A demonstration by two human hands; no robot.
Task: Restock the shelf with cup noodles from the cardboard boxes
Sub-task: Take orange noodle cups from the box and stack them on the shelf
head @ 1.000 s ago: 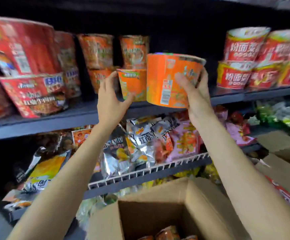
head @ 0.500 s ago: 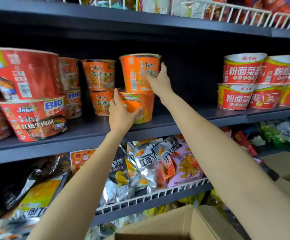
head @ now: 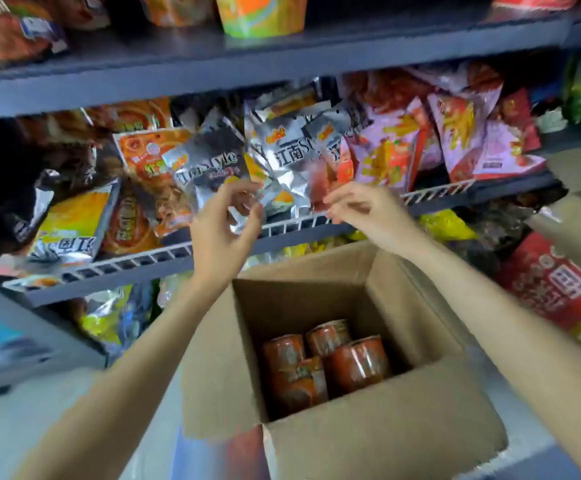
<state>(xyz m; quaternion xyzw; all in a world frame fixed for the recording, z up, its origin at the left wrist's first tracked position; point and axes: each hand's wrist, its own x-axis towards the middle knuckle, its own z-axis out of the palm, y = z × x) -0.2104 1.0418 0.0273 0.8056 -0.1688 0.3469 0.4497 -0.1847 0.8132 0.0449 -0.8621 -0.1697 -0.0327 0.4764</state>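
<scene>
Where half a second ago both hands were up at the noodle shelf, the right one setting an orange cup on another and the left steadying the lower cup, they have now come down and hold nothing. The left hand point(head: 225, 225) hangs above the far left corner of the open cardboard box point(head: 379, 441), its grip loosely curled and empty, in front of the silver snack bags point(head: 282, 157) behind the white wire rail point(head: 164, 254). The right hand point(head: 362, 209) is above the box's far wall, fingers point(head: 334, 199) loosely bent and likewise empty. The view has dropped too: the noodle shelf point(head: 282, 60) now runs along the top, well above the box, with only the bottom of the orange cup point(head: 261, 15) showing at the frame's upper edge. Deep inside the box, against its left and far sides, stand the remaining cup noodles point(head: 330, 362), four or five reddish-orange tubs packed touching one another; blur hides the exact count. Right of the box lies a red printed carton point(head: 556, 289).
</scene>
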